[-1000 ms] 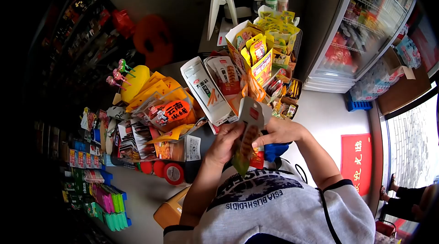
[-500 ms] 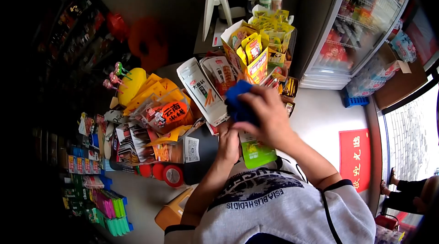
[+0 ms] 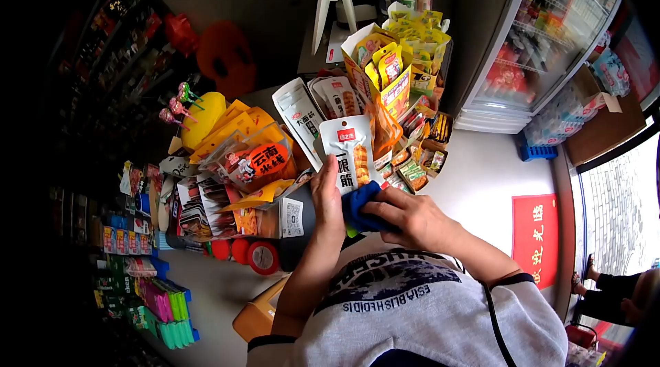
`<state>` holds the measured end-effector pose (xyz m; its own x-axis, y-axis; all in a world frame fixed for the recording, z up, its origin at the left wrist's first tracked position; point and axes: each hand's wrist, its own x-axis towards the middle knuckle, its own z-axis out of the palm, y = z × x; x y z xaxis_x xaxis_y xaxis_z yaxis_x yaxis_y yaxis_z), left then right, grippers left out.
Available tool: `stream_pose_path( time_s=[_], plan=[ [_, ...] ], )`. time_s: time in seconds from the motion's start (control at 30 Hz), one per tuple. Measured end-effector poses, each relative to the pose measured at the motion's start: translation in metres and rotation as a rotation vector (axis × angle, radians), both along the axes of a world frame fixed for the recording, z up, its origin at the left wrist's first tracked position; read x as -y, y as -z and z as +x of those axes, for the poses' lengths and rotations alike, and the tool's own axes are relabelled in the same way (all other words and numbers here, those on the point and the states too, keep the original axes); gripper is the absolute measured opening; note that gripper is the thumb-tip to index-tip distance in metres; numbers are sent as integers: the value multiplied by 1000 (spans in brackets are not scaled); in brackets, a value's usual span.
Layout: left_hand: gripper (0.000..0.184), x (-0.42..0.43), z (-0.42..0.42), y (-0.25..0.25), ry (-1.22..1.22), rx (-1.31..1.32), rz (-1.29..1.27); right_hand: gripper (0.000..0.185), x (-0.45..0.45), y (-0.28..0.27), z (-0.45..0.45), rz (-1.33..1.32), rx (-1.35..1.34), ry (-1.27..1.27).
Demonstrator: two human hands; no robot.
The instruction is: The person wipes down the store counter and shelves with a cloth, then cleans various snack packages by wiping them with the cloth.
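A white snack packet [image 3: 346, 141] with a red logo and a picture of food stands upright between my hands. My left hand [image 3: 327, 196] grips its left edge, thumb on the front. In my right hand [image 3: 412, 219] is a bunched dark blue cloth [image 3: 363, 207], pressed to the lower part of the packet. A bit of green shows beneath the cloth. Behind the packet are a white box [image 3: 300, 117] with Chinese lettering and more white packets [image 3: 338, 97].
Yellow snack boxes [image 3: 395, 92] stand beyond my hands. Orange bags [image 3: 261, 160] and lollipops [image 3: 185, 94] are at the left. A glass-door fridge [image 3: 529, 50] stands at the right, with a red mat [image 3: 535, 240] on the floor. A person's legs [image 3: 608, 298] show at the right edge.
The blue cloth has come down with my right hand from above the packet to its lower part. The packet's front now faces the camera; the green side seen earlier is mostly hidden.
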<state>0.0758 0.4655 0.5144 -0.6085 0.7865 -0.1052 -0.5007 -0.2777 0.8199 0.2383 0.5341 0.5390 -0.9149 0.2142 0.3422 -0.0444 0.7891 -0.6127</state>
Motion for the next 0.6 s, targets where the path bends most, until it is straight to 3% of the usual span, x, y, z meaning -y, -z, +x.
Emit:
stream_pose_path(
  time_s=[0.13, 0.23, 0.3, 0.37, 0.4, 0.43, 0.5, 0.57, 0.6],
  plan=[
    [38, -2, -11, 22, -98, -33, 36, 44, -15, -10, 13, -48, 204, -71],
    [37, -3, -13, 2, -188, -178, 101, 38, -29, -7, 23, -80, 294, -81],
    [37, -1, -16, -2, -145, -224, 68, 38, -33, -18, 23, -282, -13, 26],
    [36, 4, -12, 5, -75, -260, -20, 41, -31, -40, 17, -273, -229, 221],
    [35, 2, -10, 20, -77, -265, -85, 43, -30, -39, 8, -209, -305, 269],
    [37, 3, -5, 31, -61, -458, -106, 44, -30, -36, -3, -141, -380, 315],
    [38, 4, 23, 29, -91, -336, -43, 50, -26, -24, -30, 130, -364, 344],
    [41, 8, 11, 36, -37, -362, -156, 51, -17, 4, -49, 284, -411, 333],
    [42, 12, 6, 50, -74, -297, -58, 52, -14, 11, -48, 270, -379, 284]
  ],
)
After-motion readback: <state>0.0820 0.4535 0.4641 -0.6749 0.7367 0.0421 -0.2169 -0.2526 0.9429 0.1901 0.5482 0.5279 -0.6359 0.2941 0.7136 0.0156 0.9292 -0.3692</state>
